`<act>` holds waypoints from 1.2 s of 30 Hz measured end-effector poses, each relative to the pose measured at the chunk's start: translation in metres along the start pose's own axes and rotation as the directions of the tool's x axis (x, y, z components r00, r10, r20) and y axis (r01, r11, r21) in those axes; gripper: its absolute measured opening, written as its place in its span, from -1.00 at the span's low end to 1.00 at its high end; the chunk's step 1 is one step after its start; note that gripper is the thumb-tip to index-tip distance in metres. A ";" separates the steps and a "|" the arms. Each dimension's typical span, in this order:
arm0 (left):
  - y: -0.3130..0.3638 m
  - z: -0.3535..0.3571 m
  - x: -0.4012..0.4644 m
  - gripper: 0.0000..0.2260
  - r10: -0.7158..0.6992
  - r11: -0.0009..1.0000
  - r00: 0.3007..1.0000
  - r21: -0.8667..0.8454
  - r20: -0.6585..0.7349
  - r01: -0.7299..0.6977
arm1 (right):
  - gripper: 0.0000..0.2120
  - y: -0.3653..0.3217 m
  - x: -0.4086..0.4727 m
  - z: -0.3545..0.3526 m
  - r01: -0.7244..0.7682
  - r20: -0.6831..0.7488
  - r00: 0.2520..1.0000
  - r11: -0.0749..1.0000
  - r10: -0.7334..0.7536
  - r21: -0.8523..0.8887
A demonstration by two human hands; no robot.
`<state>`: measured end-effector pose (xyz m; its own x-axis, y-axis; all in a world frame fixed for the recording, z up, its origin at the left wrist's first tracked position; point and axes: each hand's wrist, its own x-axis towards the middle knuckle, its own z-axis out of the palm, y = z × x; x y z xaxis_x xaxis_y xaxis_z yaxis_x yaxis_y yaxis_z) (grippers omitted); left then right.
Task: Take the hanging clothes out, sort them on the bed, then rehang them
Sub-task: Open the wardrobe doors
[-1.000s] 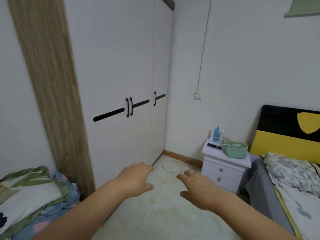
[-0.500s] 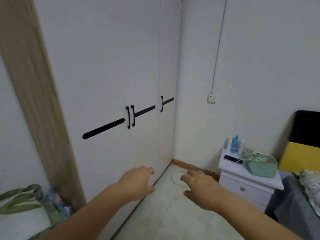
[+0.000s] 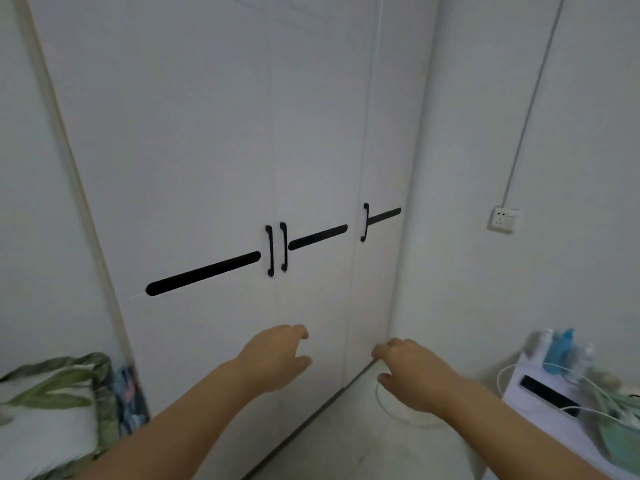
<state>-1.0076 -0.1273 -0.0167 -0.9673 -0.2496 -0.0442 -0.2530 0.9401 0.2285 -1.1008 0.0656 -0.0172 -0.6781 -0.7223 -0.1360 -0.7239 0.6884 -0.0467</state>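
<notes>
A white wardrobe with its doors closed fills the view ahead. Two black vertical handles meet at the middle doors, and a third handle is further right. No hanging clothes show; they are hidden behind the doors. My left hand reaches forward below the paired handles, fingers loosely curled, holding nothing. My right hand is stretched out beside it near the wardrobe's right corner, also holding nothing. Neither hand touches the doors.
A white nightstand at the lower right carries bottles, a black remote, white cables and a green bag. A pile of bedding lies at the lower left. A wall socket with a cable is on the right wall.
The view has closed in on the wardrobe and turned left, so the bed has left the frame. Both hands stay raised in front, nearer the doors.
</notes>
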 end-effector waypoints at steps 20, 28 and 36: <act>-0.117 -0.043 0.247 -0.61 -0.233 0.972 0.943 -0.091 -0.236 0.218 | -0.48 0.000 0.296 -0.036 0.245 -0.124 0.966 0.952 -0.225 0.184; -0.154 -0.038 0.303 -0.51 -0.330 0.930 0.901 -0.261 -0.281 0.259 | -0.42 -0.023 0.396 -0.025 0.365 -0.091 0.931 0.877 -0.354 0.313; -0.160 -0.026 0.335 -0.67 -0.478 0.736 0.850 -0.630 -0.223 0.249 | -0.28 -0.026 0.466 -0.010 0.515 -0.048 0.824 0.709 -0.565 0.482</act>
<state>-1.2907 -0.3677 -0.0433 -0.6977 -0.7130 0.0697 -0.4172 0.4835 0.7696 -1.3990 -0.2897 -0.0694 -0.1555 -0.9871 -0.0377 -0.8011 0.1483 -0.5798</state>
